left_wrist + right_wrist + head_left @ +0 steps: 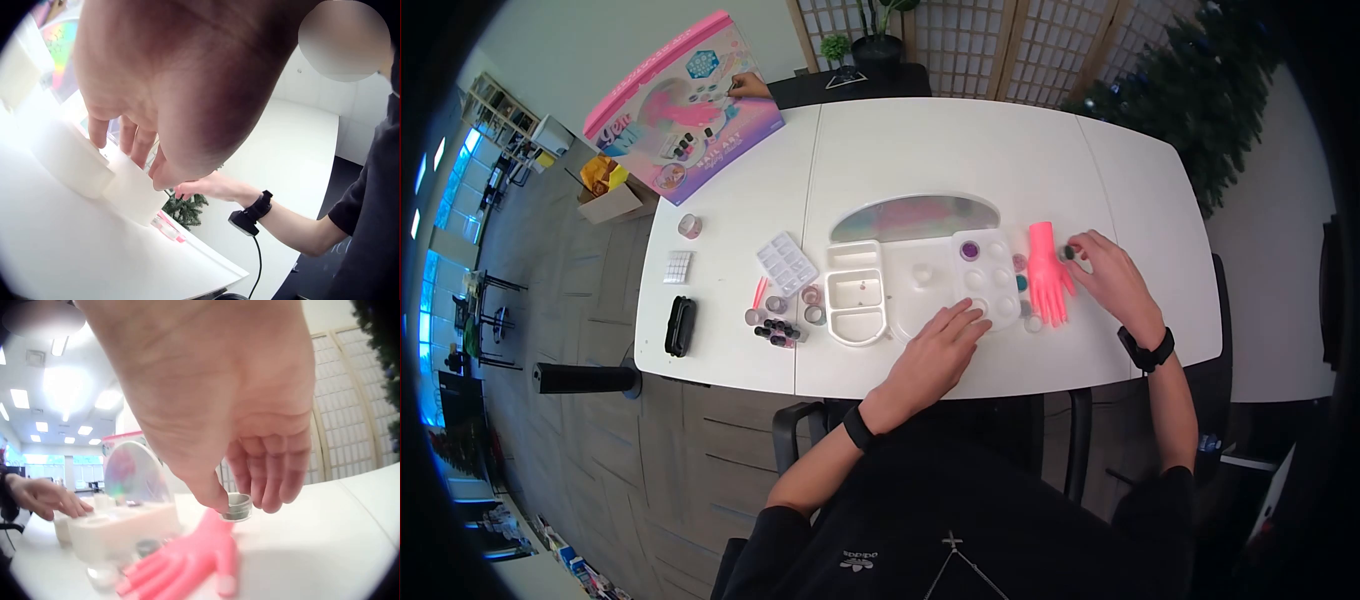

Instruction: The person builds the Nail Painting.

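The right hand [1108,275] pinches a small round clear jar with dark contents [237,507] between thumb and fingers, just above the wrist end of a pink model hand [1048,275]. In the right wrist view the jar is held over the table beside that pink hand [187,562]. The left hand [935,350] rests its fingertips on the near edge of the white station's round-welled tray [1000,255], fingers extended. A purple-filled pot [970,251] sits in one well. Small jars, one teal [1022,283], stand between tray and pink hand.
A white compartment tray [855,290] and a curved mirror [920,217] adjoin the wells. Further left are a clear palette [787,262], dark-capped bottles [777,332], small jars and a black case [681,326]. A large pink box [685,110] stands at the back left.
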`<state>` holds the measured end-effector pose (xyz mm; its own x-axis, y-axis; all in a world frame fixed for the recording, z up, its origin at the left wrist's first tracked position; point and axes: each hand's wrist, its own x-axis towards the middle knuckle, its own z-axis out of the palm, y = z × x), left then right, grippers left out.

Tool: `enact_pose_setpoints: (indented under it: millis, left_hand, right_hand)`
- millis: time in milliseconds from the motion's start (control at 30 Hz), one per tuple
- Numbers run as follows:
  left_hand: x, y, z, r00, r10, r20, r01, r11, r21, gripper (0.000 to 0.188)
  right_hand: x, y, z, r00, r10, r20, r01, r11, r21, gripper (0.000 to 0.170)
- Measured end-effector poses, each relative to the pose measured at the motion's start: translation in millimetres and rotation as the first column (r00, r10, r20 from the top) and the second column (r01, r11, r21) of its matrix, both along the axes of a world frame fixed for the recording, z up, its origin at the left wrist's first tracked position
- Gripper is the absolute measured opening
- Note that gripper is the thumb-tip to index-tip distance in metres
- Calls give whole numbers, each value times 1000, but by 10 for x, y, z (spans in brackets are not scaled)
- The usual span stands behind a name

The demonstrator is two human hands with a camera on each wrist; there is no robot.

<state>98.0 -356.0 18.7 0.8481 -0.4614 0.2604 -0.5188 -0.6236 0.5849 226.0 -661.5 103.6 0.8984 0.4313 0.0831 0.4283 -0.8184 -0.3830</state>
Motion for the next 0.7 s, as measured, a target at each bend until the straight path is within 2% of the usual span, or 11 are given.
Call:
enact_pose_setpoints:
  millis: [100,200,267,700]
  left_hand:
    - [-7,2,11,1000,-5,-2,5,1000,-8,45]
    - [-10,13,16,1000,-6,-2,6,1000,-16,45]
    - [-7,15,-10,1000,-6,-7,6,1000,-17,46]
    - [-5,14,15,1000,0,-3,0,1000,11,46]
  right_hand:
    - [-52,399,108,987,160,16,-160,987,0,27]
    - [62,673,14,971,236,-26,-236,971,-32,25]
    - [123,768,-60,960,281,15,-280,959,-55,21]
    - [305,920,-214,919,388,65,-355,890,-285,21]
